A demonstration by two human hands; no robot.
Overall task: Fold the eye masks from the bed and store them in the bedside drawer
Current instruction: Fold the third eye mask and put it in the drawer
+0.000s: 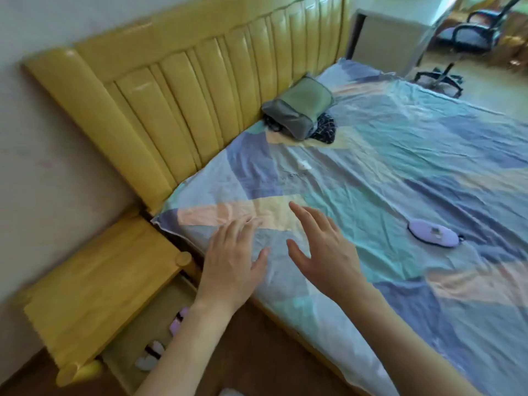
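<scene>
Both forearms reach in from the bottom edge, over the near left corner of the bed (pixel 385 172). Over that corner the left hand (pixel 233 258) is spread flat, palm down, fingers straight and a little apart, holding nothing; whether it touches the sheet cannot be told, as its fingertips are blurred. Just beside it the right hand (pixel 323 247) is likewise spread wide and empty, fingers straight and pointing toward the headboard (pixel 183 90), thumb splayed toward the left hand.

Below the left forearm, the bedside drawer (pixel 148 324) stands pulled out beneath the yellow wooden nightstand (pixel 94 284). Two folded lilac eye masks (pixel 154 352) with dark straps lie inside it, one nearer the front and the other partly hidden by the arm.

One more lilac eye mask (pixel 433 232) lies flat and unfolded on the patchwork sheet, toward the near right side of the bed and well apart from both hands. Up against the padded yellow headboard sits a grey-green pillow (pixel 298 110), on top of a dark patterned cloth (pixel 325 130). Beyond the far corner of the bed stands an office chair (pixel 468 32).
</scene>
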